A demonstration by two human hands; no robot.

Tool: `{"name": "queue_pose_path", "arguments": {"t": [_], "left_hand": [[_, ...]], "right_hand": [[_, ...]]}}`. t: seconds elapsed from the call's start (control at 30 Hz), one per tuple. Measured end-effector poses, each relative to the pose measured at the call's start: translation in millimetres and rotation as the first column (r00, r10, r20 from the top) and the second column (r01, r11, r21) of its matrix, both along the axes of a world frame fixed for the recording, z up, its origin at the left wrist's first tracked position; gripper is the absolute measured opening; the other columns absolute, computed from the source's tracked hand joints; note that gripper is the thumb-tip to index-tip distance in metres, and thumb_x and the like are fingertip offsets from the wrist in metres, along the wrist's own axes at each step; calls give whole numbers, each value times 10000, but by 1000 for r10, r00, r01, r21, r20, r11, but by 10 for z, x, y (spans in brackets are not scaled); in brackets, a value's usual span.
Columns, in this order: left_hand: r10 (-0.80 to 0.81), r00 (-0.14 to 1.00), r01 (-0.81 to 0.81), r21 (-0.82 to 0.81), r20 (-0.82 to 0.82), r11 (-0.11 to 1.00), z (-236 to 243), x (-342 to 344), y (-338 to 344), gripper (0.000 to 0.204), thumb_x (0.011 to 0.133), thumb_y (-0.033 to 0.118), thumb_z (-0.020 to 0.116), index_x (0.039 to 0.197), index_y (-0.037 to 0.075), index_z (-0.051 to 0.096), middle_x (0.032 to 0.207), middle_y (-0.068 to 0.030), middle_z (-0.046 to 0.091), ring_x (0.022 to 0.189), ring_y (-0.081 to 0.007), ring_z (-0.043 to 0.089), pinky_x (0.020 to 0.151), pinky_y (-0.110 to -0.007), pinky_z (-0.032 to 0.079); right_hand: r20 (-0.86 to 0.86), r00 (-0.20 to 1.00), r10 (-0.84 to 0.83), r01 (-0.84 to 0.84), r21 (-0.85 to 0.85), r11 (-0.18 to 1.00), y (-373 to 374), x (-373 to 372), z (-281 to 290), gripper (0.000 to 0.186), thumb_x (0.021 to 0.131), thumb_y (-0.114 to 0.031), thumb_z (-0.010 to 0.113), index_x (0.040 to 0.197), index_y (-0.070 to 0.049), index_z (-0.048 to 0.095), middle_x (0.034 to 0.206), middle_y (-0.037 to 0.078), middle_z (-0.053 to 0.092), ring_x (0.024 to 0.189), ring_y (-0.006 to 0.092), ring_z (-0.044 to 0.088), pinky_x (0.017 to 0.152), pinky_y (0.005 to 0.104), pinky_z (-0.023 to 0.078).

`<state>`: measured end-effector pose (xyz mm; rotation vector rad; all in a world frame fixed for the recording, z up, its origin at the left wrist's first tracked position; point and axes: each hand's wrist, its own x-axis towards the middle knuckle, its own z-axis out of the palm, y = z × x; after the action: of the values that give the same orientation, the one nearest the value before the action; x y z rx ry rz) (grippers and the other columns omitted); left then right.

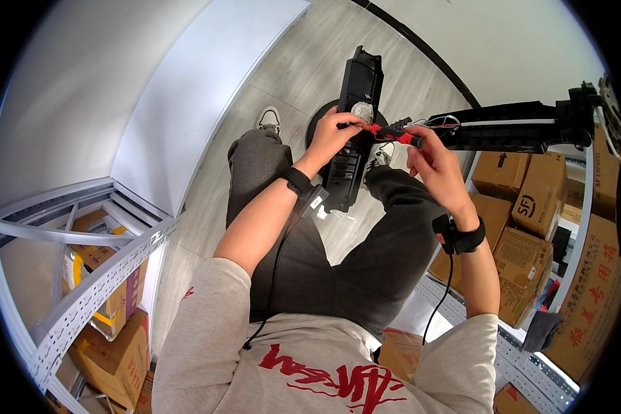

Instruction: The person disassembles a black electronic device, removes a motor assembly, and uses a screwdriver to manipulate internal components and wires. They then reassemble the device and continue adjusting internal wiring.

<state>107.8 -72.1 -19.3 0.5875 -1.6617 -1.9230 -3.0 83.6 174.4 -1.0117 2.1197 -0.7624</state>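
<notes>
The left hand (332, 134) grips the upper part of a tall black panel (352, 131) standing between the knees, fingers beside a round pale fitting (361, 111). The right hand (431, 162) is closed on a red-handled screwdriver (393, 132), tip aimed at that fitting. Judging by this, keep the panel braced and the driver square to the screw to avoid slipping.

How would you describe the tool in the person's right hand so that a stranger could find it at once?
Start at the long black panel standing upright between the person's knees. At its upper part, the right hand holds a screwdriver crosswise. Its red and black handle sets it apart from the black parts around it.
</notes>
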Motion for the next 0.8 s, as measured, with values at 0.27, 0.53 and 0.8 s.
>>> {"name": "queue_pose_path", "arguments": {"t": [0.27,0.53,0.8], "left_hand": [[-33,999,38,-111,42,993,5,-1,-21,162,824,56,712,969,75,780,1009,-101,645,911,-224,640,824,-326,499],[-12,979,118,519,-204,847,133,30,-59,238,906,73,652,1132,30,713,1127,-81,665,945,-146,654,791,-293,543],[-69,972,182,537,-223,824,263,76,-54,229,936,80,649,1155,32,693,1115,-59,666,960,-122,650,820,-273,540]], "right_hand": [[-189,982,-20,-2,-115,993,-120,152,17,215,921,-143,707,1102,-36,662,745,78,669,608,104,595,577,256,467],[-417,886,-204,16,-412,911,-90,87,137,163,950,-146,692,1053,-20,693,696,46,654,581,54,574,527,220,446],[-348,892,-289,154,-368,917,-65,-24,77,202,975,-162,664,1121,-23,686,693,23,669,630,47,615,565,199,452]]}}
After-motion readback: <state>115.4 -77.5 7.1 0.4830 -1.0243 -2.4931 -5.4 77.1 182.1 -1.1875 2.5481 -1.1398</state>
